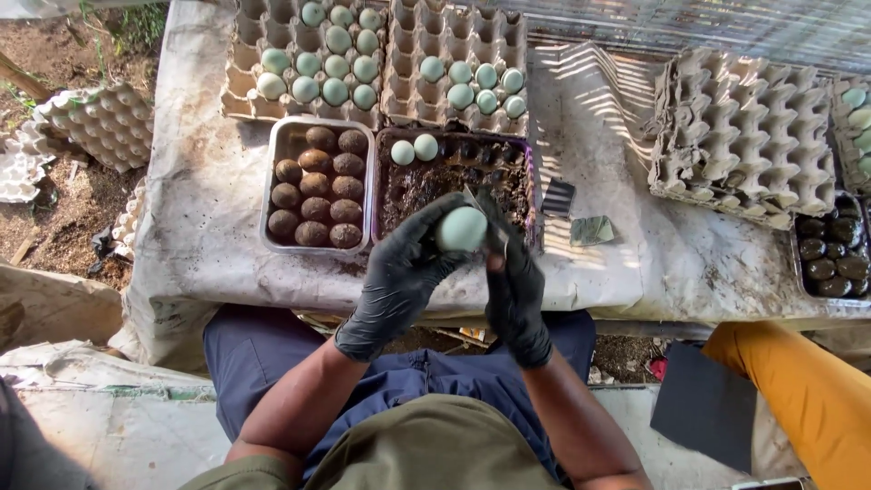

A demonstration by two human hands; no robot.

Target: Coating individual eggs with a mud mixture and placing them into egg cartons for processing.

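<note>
Pale egg point(462, 229) cupped in the gloved left hand point(399, 272), fingers curled round it, just above the table point(635, 263) edge. Beside it the gloved right hand point(515, 289), pinching a thin scraper point(485, 210) against the shell. Behind, a muddy tray point(454, 177) with two clean eggs, a metal tray point(290, 136) of mud-coated eggs, cartons point(454, 54) of pale eggs.

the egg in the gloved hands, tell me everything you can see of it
The egg is pale blue-green, smooth and clean-looking, with no crack visible. It is held up above the table edge, in front of a tray of dark muck. The black-gloved left hand cups it from the left; the gloved right hand holds a thin flat tool against its right side.
</note>
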